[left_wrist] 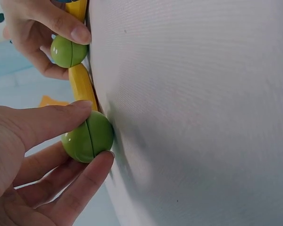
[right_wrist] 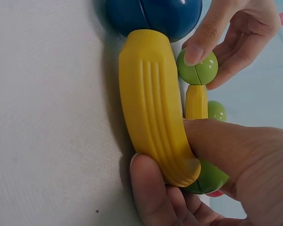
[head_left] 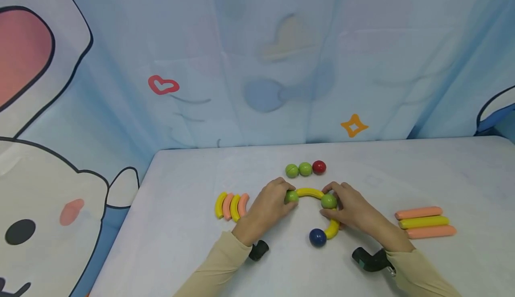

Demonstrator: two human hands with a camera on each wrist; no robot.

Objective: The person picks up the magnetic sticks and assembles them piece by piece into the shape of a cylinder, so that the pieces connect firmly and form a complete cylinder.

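Observation:
My left hand [head_left: 267, 205] pinches a green ball [left_wrist: 90, 137] between thumb and fingers at the left end of a yellow curved stick [head_left: 310, 192]. At that stick's right end, my right hand [head_left: 354, 205] grips another green ball [head_left: 329, 201], its thumb and fingers around the ball's sides. From this second ball, a second yellow curved stick [right_wrist: 151, 99] with grooves bends down toward me, and my right fingers reach its upper end. A dark blue ball [head_left: 318, 237] sits at its lower end. Together the pieces form an open arc on the white table [head_left: 281, 268].
Behind the arc stand two green balls [head_left: 298, 169] and a red ball [head_left: 319, 167] in a row. Several short curved sticks [head_left: 232, 206], yellow and pink, lie left of my left hand. Three straight rods [head_left: 425, 222] lie at the right. A printed blue curtain [head_left: 241, 64] hangs behind the table.

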